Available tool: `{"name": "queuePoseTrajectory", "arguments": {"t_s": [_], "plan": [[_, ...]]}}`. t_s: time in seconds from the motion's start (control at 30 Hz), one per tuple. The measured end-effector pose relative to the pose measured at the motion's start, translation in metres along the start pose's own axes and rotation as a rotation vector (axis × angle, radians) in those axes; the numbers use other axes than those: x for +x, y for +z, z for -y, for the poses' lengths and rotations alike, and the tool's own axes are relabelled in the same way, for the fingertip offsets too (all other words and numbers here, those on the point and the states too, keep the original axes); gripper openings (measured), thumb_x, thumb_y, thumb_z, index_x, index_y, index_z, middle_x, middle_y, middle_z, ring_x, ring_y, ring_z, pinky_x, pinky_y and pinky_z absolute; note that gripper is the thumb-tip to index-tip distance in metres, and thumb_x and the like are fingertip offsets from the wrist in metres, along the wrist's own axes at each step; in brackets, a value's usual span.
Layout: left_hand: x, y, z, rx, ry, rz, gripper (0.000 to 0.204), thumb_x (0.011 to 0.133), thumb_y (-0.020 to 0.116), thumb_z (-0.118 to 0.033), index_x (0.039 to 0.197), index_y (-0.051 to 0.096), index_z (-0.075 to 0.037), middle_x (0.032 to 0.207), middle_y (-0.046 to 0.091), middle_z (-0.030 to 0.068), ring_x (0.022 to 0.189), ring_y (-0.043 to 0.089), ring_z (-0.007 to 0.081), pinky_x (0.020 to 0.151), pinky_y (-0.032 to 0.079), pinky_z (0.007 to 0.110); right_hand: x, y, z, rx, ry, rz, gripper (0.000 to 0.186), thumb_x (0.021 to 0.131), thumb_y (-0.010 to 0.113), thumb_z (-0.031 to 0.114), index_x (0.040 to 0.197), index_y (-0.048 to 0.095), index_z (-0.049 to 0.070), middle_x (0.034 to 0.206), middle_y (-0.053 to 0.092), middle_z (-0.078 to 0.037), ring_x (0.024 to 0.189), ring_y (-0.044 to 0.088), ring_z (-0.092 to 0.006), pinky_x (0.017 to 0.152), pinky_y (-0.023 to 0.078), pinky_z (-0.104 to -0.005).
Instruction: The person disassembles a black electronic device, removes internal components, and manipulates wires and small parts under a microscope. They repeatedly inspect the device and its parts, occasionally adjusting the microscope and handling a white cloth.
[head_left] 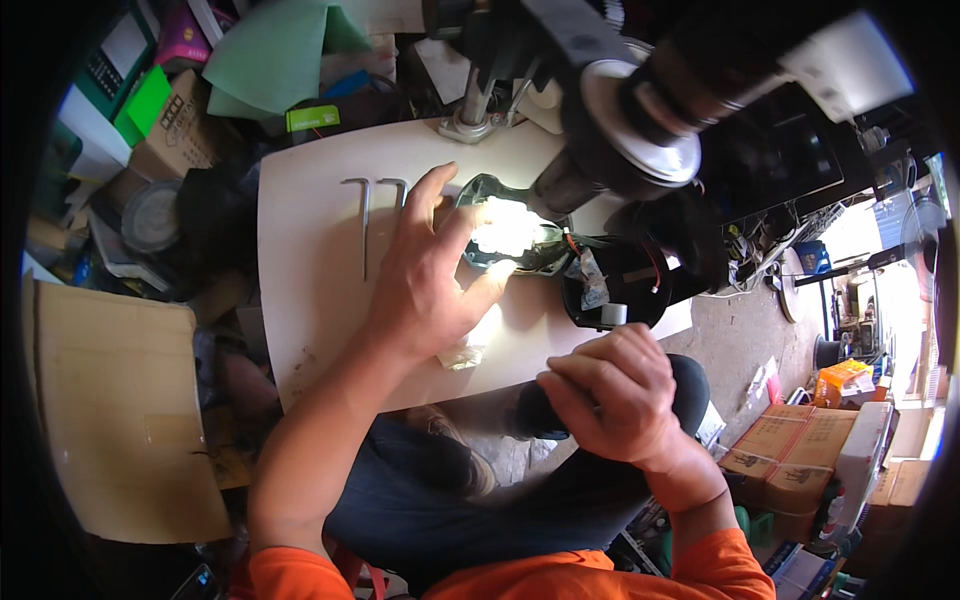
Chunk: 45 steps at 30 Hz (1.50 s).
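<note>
My left hand [425,275] rests on a white table [310,320] with fingers spread, pressing on a dark casing part [505,225] that glares white in the light. My right hand [610,395] is closed around a black cylindrical tool handle [535,415] near my lap, below the table's front edge. A round black housing [615,285] with wires and a small white block lies just right of the casing. A crumpled bit of clear plastic [465,350] lies under my left palm's edge. Two L-shaped hex keys [365,215] lie on the table to the left of my fingers.
A large motor or fan body [640,120] on a metal post [475,105] looms over the table's far side. Cardboard sheets [110,400] stand at the left. Boxes [790,450] are stacked on the floor at the right, and cluttered packages [180,110] fill the far left.
</note>
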<state>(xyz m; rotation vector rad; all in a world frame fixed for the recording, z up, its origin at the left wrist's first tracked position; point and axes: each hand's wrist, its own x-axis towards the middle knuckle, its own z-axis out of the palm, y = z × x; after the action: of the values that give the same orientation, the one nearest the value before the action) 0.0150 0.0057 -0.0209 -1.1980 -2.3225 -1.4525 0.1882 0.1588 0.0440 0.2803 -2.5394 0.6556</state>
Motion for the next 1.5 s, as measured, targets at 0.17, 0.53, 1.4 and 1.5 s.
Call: {"name": "queuePoseTrajectory", "arguments": {"t_s": [0.17, 0.53, 1.4, 1.5], "plan": [[-0.001, 0.004, -0.007, 0.076, 0.066, -0.032, 0.032, 0.075, 0.079, -0.006, 0.105, 0.068, -0.005, 0.152, 0.044, 0.0241, 0.127, 0.057, 0.0407, 0.104, 0.049, 0.048, -0.029, 0.019, -0.003, 0.178, -0.035, -0.041, 0.02, 0.076, 0.086, 0.008, 0.091, 0.073, 0.007, 0.079, 0.067, -0.004, 0.064, 0.062, -0.021, 0.061, 0.046, -0.0336], [-0.008, -0.015, -0.01, 0.25, 0.068, 0.064, 0.065, 0.076, 0.09, -0.022, 0.131, 0.063, -0.003, 0.15, 0.047, 0.0281, 0.133, 0.052, 0.0455, 0.113, 0.045, 0.051, -0.041, 0.014, -0.014, 0.282, -0.045, -0.045, 0.012, 0.085, 0.082, 0.019, 0.088, 0.076, 0.009, 0.073, 0.066, -0.007, 0.06, 0.064, -0.0278, 0.056, 0.05, -0.0391], [0.014, -0.002, 0.022, 0.207, 0.122, 0.145, 0.139, 0.051, 0.104, -0.029, 0.159, 0.022, -0.001, 0.16, 0.033, 0.0306, 0.15, 0.033, 0.048, 0.124, 0.03, 0.051, -0.049, 0.02, -0.007, 0.364, -0.04, 0.08, 0.014, 0.089, 0.076, 0.016, 0.078, 0.075, 0.008, 0.07, 0.066, -0.01, 0.062, 0.066, -0.0303, 0.061, 0.054, -0.0419], [0.019, 0.0, 0.015, 0.138, 0.157, 0.129, 0.134, 0.053, 0.102, -0.022, 0.158, 0.023, -0.003, 0.15, 0.042, 0.0237, 0.14, 0.044, 0.0403, 0.119, 0.037, 0.049, -0.048, 0.016, -0.009, 0.442, -0.026, 0.016, 0.009, 0.089, 0.077, 0.015, 0.083, 0.077, 0.008, 0.072, 0.068, -0.01, 0.064, 0.066, -0.0315, 0.061, 0.054, -0.042]]}}
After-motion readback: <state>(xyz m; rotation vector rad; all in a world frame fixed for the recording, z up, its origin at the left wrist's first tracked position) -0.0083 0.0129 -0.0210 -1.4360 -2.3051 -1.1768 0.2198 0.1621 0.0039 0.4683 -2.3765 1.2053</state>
